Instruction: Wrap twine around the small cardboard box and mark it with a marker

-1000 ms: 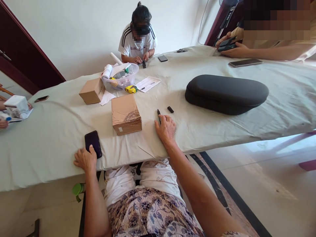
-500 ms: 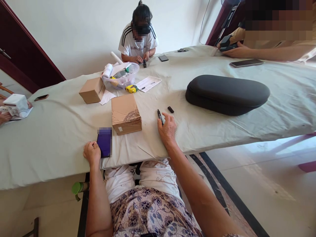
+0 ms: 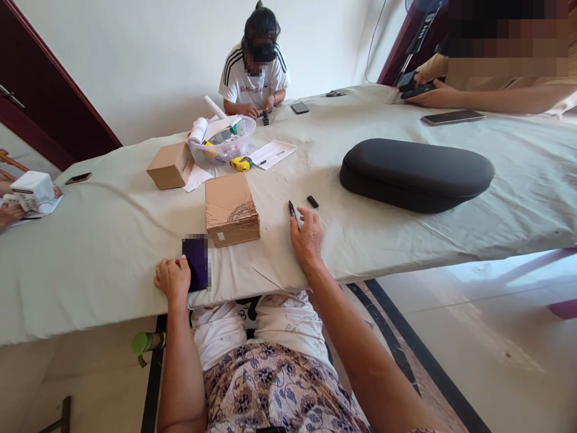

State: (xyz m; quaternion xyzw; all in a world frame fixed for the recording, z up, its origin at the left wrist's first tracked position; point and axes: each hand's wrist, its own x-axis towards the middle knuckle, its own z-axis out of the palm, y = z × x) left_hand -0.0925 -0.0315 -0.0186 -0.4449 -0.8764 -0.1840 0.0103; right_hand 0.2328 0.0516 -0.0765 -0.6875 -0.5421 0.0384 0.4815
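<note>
My left hand (image 3: 172, 278) rests palm down near the table's front edge with its fingers curled. Its thumb side is against the left edge of a dark purple, partly blurred smartphone (image 3: 196, 267); how the fingertips grip it is hidden. A black marker (image 3: 291, 210) is held in my right hand (image 3: 308, 233), which lies on the cloth with its index finger stretched forward. The marker's uncovered tip points away from me. Just beyond that hand lies the loose black cap (image 3: 312, 201). Between my hands stands a brown cardboard box (image 3: 229, 198) with black scribbles on one corner.
A black oval case (image 3: 415, 174) lies on the right of the cloth-covered table (image 3: 112, 264). Farther back are another cardboard box (image 3: 167, 165), a filled plastic basket (image 3: 220, 155) and a yellow tape measure (image 3: 241, 163). Other people sit around, including one in white (image 3: 256, 84).
The phone and my left hand have shifted slightly right, and the phone's surface looks darker. My right hand keeps the marker in nearly the same place.
</note>
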